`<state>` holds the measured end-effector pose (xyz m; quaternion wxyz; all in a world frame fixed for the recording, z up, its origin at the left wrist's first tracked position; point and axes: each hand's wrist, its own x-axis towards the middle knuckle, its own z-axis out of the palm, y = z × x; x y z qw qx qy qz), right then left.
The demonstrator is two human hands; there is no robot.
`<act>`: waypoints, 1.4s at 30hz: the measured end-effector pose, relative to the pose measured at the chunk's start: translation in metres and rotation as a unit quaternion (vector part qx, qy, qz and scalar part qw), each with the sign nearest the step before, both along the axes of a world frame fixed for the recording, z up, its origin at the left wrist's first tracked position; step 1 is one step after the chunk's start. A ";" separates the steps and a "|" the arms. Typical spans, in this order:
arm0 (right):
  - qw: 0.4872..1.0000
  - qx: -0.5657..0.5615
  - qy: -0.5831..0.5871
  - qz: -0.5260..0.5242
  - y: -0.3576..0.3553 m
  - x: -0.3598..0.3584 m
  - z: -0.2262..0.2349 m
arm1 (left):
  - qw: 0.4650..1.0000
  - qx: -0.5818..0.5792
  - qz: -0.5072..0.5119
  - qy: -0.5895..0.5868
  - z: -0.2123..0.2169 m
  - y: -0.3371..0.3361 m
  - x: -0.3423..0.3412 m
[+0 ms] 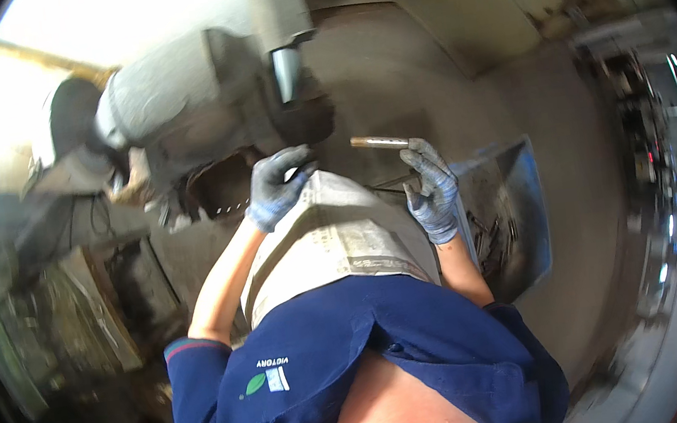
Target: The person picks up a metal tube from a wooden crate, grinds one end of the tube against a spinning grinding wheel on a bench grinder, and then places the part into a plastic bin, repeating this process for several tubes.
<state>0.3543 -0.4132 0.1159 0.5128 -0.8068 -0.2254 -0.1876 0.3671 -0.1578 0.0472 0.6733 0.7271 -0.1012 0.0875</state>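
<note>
My right hand [431, 188], in a grey-blue knit glove, holds a short metal bar [378, 142] level by its right end, out in front of me. My left hand [277, 187], gloved the same way, is curled at the far edge of a pale apron-like cloth [333, 237] over my lap. Whether the left hand grips the cloth or something small I cannot tell. Just above the hands stands a big grey bench machine [192, 103] with a round wheel guard at its left and a dark opening below.
A metal tray [514, 216] holding several dark metal pieces sits to my right. Cluttered dark bins and scrap [74, 308] lie to the left. Concrete floor [422, 68] stretches ahead and right. Bright light comes from the upper left.
</note>
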 end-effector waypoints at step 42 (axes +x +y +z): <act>0.894 -0.148 0.277 0.318 0.064 0.042 -0.109 | 0.490 0.244 0.689 0.474 -0.075 0.125 -0.607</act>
